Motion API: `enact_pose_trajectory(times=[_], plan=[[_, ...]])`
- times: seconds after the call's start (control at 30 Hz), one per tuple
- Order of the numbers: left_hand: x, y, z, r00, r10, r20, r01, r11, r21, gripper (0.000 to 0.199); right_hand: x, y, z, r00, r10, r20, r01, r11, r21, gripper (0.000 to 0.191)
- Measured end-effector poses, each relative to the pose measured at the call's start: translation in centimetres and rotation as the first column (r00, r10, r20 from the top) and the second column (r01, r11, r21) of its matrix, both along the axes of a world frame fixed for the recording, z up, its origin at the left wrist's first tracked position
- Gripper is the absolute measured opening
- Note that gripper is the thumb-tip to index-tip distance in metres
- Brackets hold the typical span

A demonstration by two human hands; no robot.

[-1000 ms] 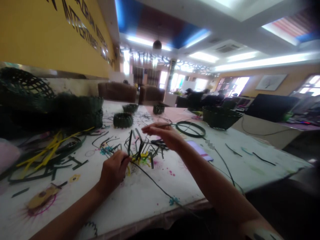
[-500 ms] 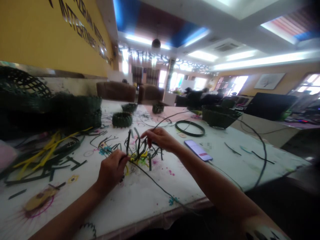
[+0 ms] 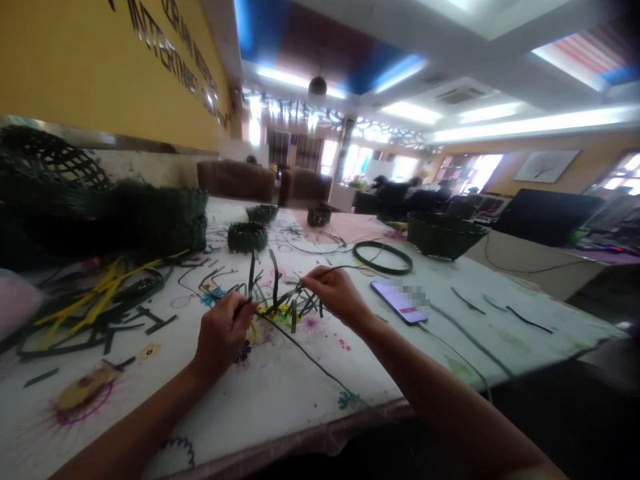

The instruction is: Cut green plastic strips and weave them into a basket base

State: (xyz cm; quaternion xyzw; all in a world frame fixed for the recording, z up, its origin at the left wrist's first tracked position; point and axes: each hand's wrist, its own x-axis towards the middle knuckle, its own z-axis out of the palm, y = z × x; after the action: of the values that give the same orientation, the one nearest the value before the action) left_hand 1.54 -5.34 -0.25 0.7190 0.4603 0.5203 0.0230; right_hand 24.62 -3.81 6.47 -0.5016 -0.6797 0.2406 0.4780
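Dark green strips with upright ends form a small loose woven piece at the middle of the table. My left hand pinches its left side, where a long strip runs out toward the table's front edge. On the right side of the piece, my right hand is closed, thumb against fingers, on a thin green strip that trails off to the right. Yellow strips show at the base of the piece, between the hands.
Large dark green baskets stand at the left, near yellow strips. Farther back are small baskets. To the right lie a coiled ring, a phone with a cable, and a wide basket.
My right hand has moved slightly right and down, from an open-fingered pose to a pinch. The long strip's high loop at the right has dropped low. The view has shifted slightly.
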Motion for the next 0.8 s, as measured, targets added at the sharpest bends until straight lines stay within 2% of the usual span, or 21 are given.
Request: enact_pose_trajectory(times=[0.1, 0.17, 0.23, 0.33, 0.43, 0.5, 0.57, 0.63, 0.7, 0.8], plan=[[0.1, -0.1, 0.3, 1.0, 0.009, 0.015, -0.009, 1.0, -0.007, 0.022, 0.0, -0.4, -0.1, 0.999, 0.033, -0.029, -0.034, 0.999, -0.033, 0.025], [0.1, -0.2, 0.3, 1.0, 0.016, 0.021, -0.015, 1.0, -0.018, 0.023, -0.1, -1.1, 0.0, 0.996, 0.073, -0.049, -0.074, 0.997, -0.008, 0.024], [0.0, -0.2, 0.3, 0.999, 0.027, 0.033, -0.026, 0.999, -0.031, 0.023, -0.4, -2.1, 0.2, 0.995, 0.097, -0.025, -0.094, 0.989, 0.116, 0.018], [-0.1, -0.1, 0.3, 0.997, 0.044, 0.057, -0.041, 0.998, -0.042, 0.024, -0.6, -3.2, 0.0, 0.994, 0.083, 0.068, -0.1, 0.944, 0.316, 0.013], [-0.2, 0.0, 0.5, 0.997, 0.057, 0.061, -0.055, 0.998, -0.038, 0.025, -0.6, -3.4, -0.5, 0.993, 0.084, 0.087, -0.108, 0.942, 0.319, 0.013], [-0.2, 0.0, 0.5, 0.997, 0.058, 0.046, -0.057, 0.998, -0.018, 0.025, -0.3, -3.3, -0.7, 0.977, 0.056, 0.205, -0.127, 0.927, 0.353, 0.015], [-0.2, 0.0, 0.6, 0.998, 0.055, 0.024, -0.055, 0.998, -0.001, 0.025, -0.1, -3.2, -0.6, 0.899, -0.046, 0.435, -0.169, 0.881, 0.442, 0.028], [-0.3, 0.0, 0.5, 0.998, 0.058, 0.0, -0.058, 0.998, 0.001, 0.025, 0.2, -3.3, -0.3, 0.761, -0.17, 0.626, -0.22, 0.84, 0.496, 0.043], [-0.3, 0.1, 0.5, 0.997, 0.069, -0.02, -0.069, 0.998, 0.008, 0.026, 0.5, -3.4, 0.0, 0.647, -0.236, 0.725, -0.257, 0.827, 0.499, 0.05], [-0.3, 0.2, 0.5, 0.997, 0.069, -0.039, -0.067, 0.997, 0.049, 0.028, 0.9, -3.5, 0.3, 0.575, -0.278, 0.769, -0.277, 0.819, 0.503, 0.054]])
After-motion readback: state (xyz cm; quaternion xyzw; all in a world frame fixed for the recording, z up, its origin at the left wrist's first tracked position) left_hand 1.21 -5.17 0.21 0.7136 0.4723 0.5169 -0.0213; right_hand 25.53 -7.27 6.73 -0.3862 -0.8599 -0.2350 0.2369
